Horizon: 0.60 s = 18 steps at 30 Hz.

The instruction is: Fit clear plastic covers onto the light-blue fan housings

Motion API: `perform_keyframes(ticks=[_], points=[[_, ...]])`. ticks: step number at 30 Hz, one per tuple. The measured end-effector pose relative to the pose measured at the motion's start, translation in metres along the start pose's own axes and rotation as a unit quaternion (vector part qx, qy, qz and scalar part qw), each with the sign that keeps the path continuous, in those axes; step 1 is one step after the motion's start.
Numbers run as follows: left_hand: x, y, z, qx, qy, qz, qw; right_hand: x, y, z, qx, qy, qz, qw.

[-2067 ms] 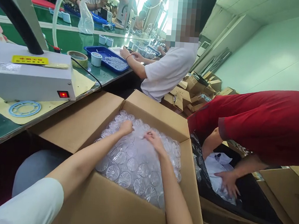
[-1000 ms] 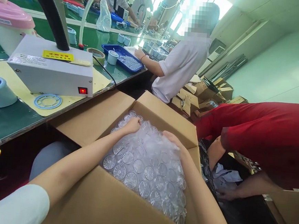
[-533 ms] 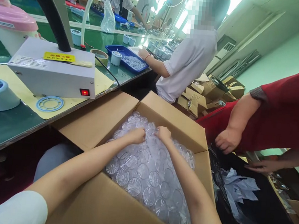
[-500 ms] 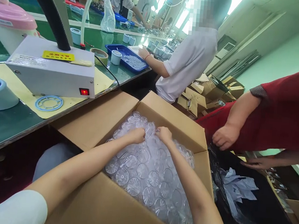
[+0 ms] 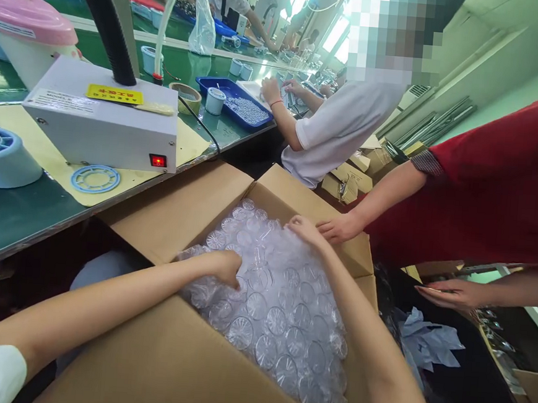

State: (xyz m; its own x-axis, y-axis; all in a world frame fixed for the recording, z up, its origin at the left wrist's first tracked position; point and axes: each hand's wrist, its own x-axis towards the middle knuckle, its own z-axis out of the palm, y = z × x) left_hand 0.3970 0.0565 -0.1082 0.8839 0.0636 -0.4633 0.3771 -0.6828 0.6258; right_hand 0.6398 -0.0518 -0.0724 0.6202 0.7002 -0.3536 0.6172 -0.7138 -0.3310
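- Centre: cardboard box (image 5: 182, 356), its flap at the left below the bench edge; bagged plastic pieces (image 5: 280, 345) inside.
- Over the contents: left hand (image 5: 227, 265) at the left, right hand (image 5: 304, 230) at the far right.
- Just beside the right hand: co-worker's hand (image 5: 344, 226), at the box's far wall.
- Left: workbench (image 5: 30, 214), bearing a machine (image 5: 107, 130) on a sheet (image 5: 192, 143); ring (image 5: 95, 179) before it, bucket (image 5: 28, 27) behind.
- Right of the machine: tape roll (image 5: 186, 97), then tray (image 5: 226, 89).
- Right of the box: container (image 5: 482, 392), with crumpled wrapping (image 5: 433, 338) in it.
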Motion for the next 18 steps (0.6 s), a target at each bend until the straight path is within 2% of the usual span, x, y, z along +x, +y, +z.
perform_keyframes(ticks=[4,7,11,15,18], points=[[0.005,0.005,-0.006,-0.034,0.019,-0.001,0.999,0.037,-0.048,0.032,-0.071,0.013,0.061,0.996],[0.005,0.004,-0.012,-0.054,0.04,-0.011,0.998,0.047,-0.064,0.045,-0.101,0.009,0.091,0.991],[-0.004,0.002,-0.006,-0.029,0.056,-0.016,0.998,0.04,-0.058,0.043,-0.113,0.041,0.081,0.989],[-0.007,0.004,0.011,-0.018,0.048,0.004,0.999,0.017,-0.039,0.03,-0.088,0.085,0.016,0.992],[-0.001,0.006,0.02,-0.051,0.084,0.022,0.995,-0.005,-0.028,0.017,-0.055,0.111,-0.032,0.992]])
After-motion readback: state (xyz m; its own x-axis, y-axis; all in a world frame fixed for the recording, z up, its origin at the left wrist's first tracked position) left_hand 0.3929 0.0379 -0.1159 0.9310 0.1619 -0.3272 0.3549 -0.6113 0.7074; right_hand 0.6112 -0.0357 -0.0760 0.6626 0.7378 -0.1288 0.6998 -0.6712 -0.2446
